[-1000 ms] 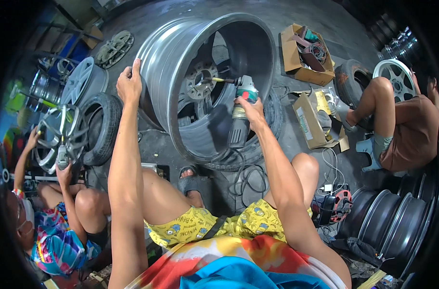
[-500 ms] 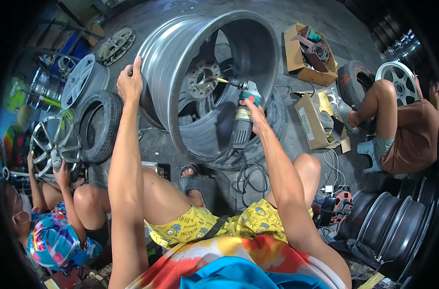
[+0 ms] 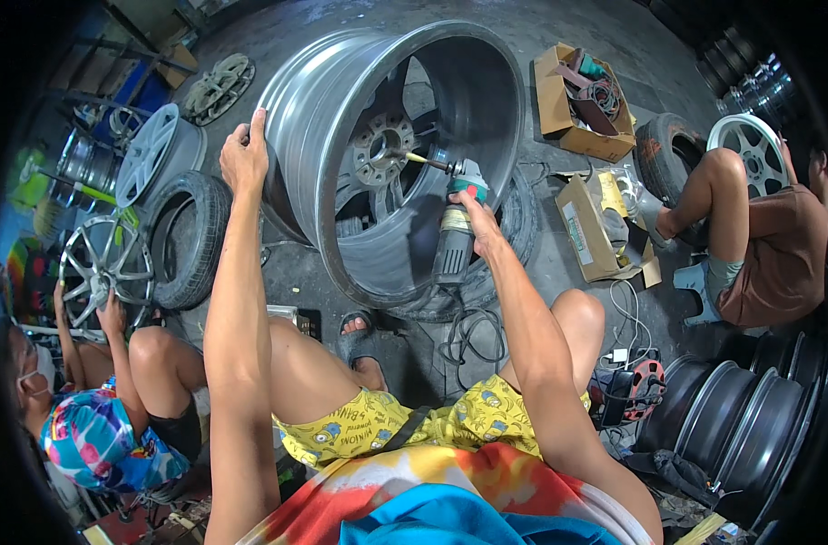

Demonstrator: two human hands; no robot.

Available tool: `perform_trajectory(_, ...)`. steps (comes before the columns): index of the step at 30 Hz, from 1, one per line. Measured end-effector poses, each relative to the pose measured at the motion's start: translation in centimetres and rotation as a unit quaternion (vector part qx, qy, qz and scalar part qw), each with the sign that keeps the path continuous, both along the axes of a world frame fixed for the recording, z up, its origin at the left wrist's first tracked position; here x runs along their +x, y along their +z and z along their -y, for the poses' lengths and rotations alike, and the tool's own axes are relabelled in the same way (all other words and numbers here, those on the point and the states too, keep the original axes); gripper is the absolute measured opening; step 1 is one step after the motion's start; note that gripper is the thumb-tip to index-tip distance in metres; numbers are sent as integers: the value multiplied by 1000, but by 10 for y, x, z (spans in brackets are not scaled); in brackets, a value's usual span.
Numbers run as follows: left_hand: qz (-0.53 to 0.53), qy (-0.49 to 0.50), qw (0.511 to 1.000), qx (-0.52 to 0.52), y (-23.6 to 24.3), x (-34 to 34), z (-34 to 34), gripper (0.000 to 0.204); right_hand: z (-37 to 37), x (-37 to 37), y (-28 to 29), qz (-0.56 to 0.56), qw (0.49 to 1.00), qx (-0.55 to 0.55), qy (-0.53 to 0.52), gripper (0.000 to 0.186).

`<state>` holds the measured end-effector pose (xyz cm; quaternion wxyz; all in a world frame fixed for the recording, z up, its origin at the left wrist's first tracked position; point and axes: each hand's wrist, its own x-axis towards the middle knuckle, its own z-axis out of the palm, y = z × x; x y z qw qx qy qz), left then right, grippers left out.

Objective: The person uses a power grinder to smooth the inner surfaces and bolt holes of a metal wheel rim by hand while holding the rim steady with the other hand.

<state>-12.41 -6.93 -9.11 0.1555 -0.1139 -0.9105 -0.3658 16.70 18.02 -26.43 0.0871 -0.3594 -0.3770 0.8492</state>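
Observation:
A big grey wheel rim [image 3: 291, 113] lies tilted in front of me, its hollow barrel facing my right side and its spokes showing deep inside. My left hand [image 3: 244, 161] grips the rim's outer left edge, thumb up, with its fingers partly hidden behind. Closed around a green and grey angle grinder [image 3: 452, 250] is my right hand [image 3: 477, 218]. A thin shaft with a pale tapered tip [image 3: 417, 158] extends from the grinder into the barrel, close to the hub; whether it touches metal I cannot tell. Under the rim lies a tire [image 3: 526, 218].
At left, a person [image 3: 96, 436] handles a spoked wheel [image 3: 105, 263] beside a tire [image 3: 189, 241]. Cardboard boxes [image 3: 573, 141] of tools stand to the right, near another seated person [image 3: 777, 254]. Stacked rims [image 3: 741, 418] fill the lower right. The grinder's cord [image 3: 473, 336] loops near my feet.
The grinder and my right hand have shifted slightly left and down, the tip staying near the hub. My left hand keeps its place. The person at left has moved their head and hand.

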Motion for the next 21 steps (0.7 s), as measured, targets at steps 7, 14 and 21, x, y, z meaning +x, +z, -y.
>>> perform_trajectory(7,7,0,1000,-2,-2,-2,1,74,-4,-3,-2,34,999,31,-14,37)
perform_trajectory(14,5,-8,1000,-10,0,-1,0,74,-2,-2,0,23,998,59,-23,34)
perform_trajectory(21,-2,1,1000,-7,0,2,-2,74,-4,2,3,14,999,35,-22,32)
